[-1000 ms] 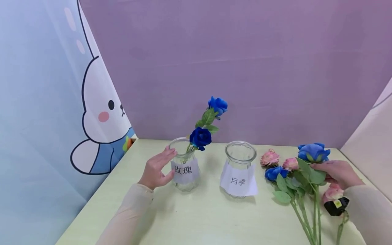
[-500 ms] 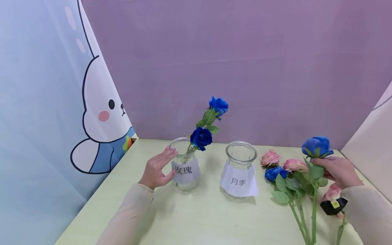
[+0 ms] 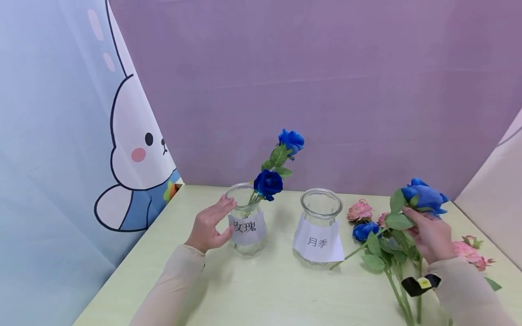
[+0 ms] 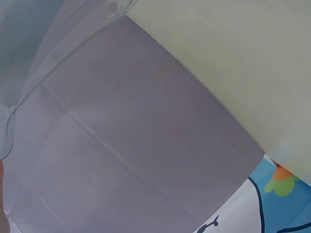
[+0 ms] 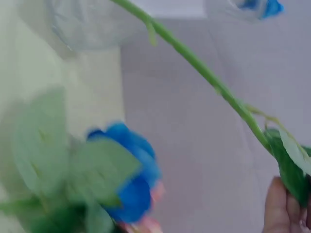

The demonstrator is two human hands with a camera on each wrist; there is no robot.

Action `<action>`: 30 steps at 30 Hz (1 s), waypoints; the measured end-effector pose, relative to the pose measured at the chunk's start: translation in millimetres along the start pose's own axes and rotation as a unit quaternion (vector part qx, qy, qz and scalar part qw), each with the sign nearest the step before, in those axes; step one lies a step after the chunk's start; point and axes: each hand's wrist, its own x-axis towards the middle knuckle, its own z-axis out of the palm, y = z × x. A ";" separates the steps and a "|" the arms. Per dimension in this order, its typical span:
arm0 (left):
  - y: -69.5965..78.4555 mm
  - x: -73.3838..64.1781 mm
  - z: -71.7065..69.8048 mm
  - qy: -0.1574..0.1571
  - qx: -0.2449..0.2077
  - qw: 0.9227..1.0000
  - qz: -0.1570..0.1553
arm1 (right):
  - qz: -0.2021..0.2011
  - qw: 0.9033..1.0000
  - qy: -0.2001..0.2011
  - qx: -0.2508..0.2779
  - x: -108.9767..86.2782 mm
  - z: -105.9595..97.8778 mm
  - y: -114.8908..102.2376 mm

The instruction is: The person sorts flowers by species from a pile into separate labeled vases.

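Note:
My left hand rests on the left side of a glass vase, fingers fairly straight near its rim and thumb by its paper label. Two blue roses lean right in that vase. At the right, my right hand pinches a blue rose by the stem just under its bloom. Its green stem slants away from my fingertips in the right wrist view. In the head view its lower end points left, toward a second labelled glass vase holding no flowers. The left wrist view shows clear glass and a sliver of finger.
On the table's right lie another blue flower, a pink flower and leafy stems. More pink blooms lie beyond my right wrist. A purple backdrop rises behind the table, and a rabbit-print cloth hangs at left.
My right hand has lifted the blue rose off the pile and turned it, so the stem now swings left instead of down. My left hand has stayed at the vase.

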 end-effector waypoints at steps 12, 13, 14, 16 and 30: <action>-2.4 -3.0 1.8 0.004 -0.001 1.000 -0.001 | -0.039 0.993 0.107 0.042 -14.4 38.1 21.8; -2.5 -2.9 1.7 0.003 -0.002 1.000 -0.001 | -0.044 0.993 0.106 0.042 -15.5 38.6 21.1; -2.4 -2.6 1.6 0.003 -0.002 1.000 -0.001 | -0.048 0.992 0.106 0.039 -16.5 39.1 20.2; -2.0 -2.3 1.3 0.003 -0.001 1.000 -0.002 | -0.059 0.992 0.112 0.031 -18.2 40.0 17.9; -1.3 -1.2 1.4 0.007 0.001 1.000 0.001 | -0.079 0.991 0.106 0.003 -28.9 20.3 8.5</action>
